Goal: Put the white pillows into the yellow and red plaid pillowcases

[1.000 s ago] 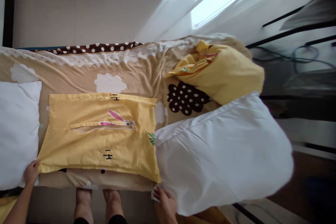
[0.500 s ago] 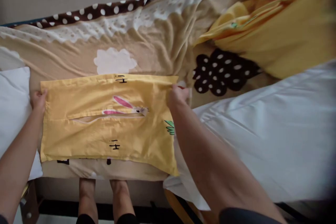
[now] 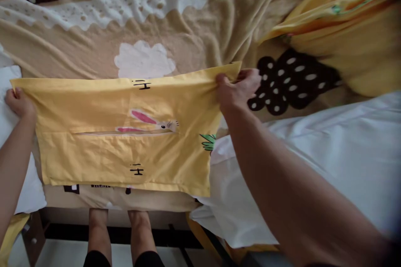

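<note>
A yellow pillowcase (image 3: 94, 104) with a rabbit print, "Hi" lettering and a long slit across its middle is stretched between my hands. My left hand (image 3: 21, 102) is closed on its upper left corner. Near the upper right corner, my right hand (image 3: 236, 87) pinches the cloth, with the corner tip standing up beyond the fingers. The top edge is pulled taut, while the lower part hangs over the bed's beige sheet (image 3: 119, 200). The slit is nearly closed, showing a thin pale line.
A white pillow (image 3: 313, 162) lies on the right and another white pillow (image 3: 29, 187) on the left. Bunched yellow bedding (image 3: 354, 46) sits at upper right. A tan blanket (image 3: 78, 46) with cloud and polka-dot patches covers the bed. Below the bed edge are my legs (image 3: 140, 229).
My hands have moved apart and up, pulling the pillowcase's top edge wider and tighter. The slit has narrowed. The view has tilted down a little.
</note>
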`<action>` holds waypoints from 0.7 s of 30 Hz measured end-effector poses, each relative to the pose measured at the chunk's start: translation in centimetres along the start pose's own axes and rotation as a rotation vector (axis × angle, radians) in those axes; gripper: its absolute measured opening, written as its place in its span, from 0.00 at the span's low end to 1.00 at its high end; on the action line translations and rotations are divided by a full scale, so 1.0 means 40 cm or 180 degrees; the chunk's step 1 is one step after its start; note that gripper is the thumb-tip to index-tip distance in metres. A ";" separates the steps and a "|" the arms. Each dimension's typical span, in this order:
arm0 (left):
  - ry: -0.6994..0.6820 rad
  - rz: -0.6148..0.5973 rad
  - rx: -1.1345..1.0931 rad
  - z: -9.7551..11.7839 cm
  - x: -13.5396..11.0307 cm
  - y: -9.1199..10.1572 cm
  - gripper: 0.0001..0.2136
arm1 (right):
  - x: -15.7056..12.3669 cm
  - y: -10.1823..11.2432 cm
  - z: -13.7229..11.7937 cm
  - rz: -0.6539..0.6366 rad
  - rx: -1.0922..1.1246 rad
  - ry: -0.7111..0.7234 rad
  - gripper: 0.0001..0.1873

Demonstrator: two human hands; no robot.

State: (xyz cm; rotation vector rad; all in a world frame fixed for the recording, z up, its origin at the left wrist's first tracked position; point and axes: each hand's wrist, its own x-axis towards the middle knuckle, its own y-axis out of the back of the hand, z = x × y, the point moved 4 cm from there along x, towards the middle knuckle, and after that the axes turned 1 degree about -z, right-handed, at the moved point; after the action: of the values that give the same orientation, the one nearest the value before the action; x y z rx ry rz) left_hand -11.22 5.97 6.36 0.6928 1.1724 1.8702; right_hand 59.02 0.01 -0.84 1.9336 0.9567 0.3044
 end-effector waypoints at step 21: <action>-0.1411 -0.0993 0.0541 0.103 -0.189 -0.166 0.34 | -0.082 -0.128 0.080 -0.0616 -0.1296 0.0858 0.38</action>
State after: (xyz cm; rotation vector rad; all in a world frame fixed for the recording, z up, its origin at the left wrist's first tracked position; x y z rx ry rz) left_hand -1.76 3.10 1.81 0.9058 1.0798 1.2855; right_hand 56.09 -3.02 -6.25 1.4408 1.1475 0.6077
